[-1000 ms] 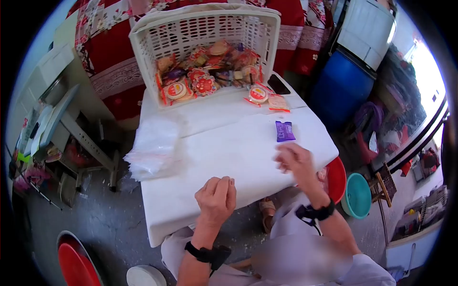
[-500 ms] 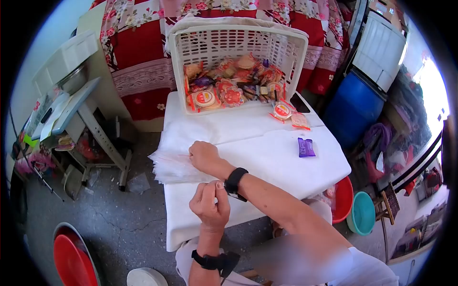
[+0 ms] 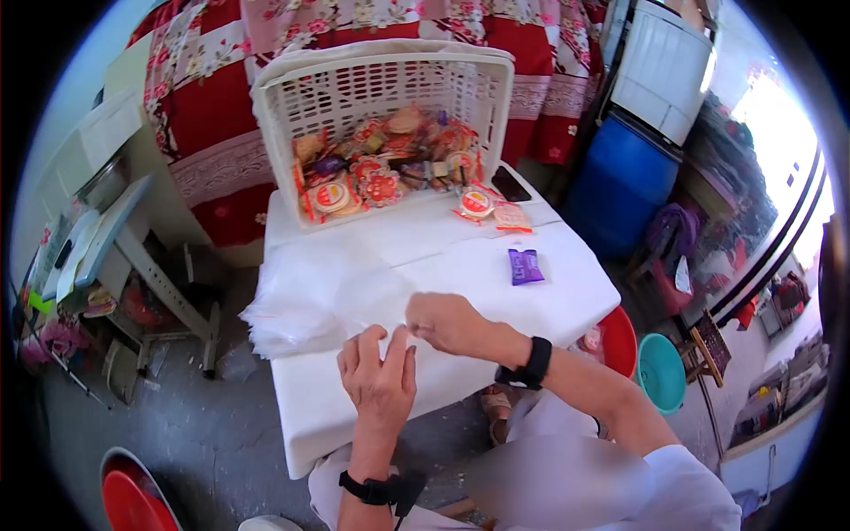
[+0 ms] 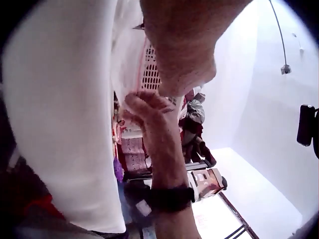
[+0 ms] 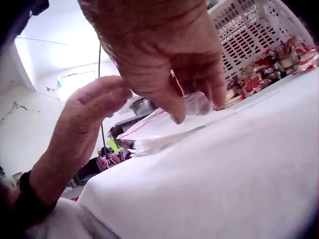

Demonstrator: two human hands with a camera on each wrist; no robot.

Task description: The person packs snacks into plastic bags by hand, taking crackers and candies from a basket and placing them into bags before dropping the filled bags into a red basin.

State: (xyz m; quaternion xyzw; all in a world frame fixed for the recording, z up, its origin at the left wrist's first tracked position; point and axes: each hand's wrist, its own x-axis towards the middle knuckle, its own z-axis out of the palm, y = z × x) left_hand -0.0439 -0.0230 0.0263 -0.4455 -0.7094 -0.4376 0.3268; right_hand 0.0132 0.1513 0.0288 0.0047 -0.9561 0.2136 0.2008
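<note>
A red and white flowered curtain point(image 3: 204, 115) hangs beyond the far edge of the table point(image 3: 354, 416). A dark phone point(image 3: 511, 184) lies flat at the table's far right corner. Off the right edge stand a blue barrel point(image 3: 622, 190) with a white container point(image 3: 660, 71) above it, a red tub point(image 3: 625, 345), a teal basin point(image 3: 660, 372) and a woven stool point(image 3: 708, 347). At left, a metal bowl point(image 3: 104, 186) sits near the far end of a side table point(image 3: 124, 212); a small dark object point(image 3: 64, 254) there may be a handset. A red basin point(image 3: 133, 504) sits inside a metal one at lower left.
</note>
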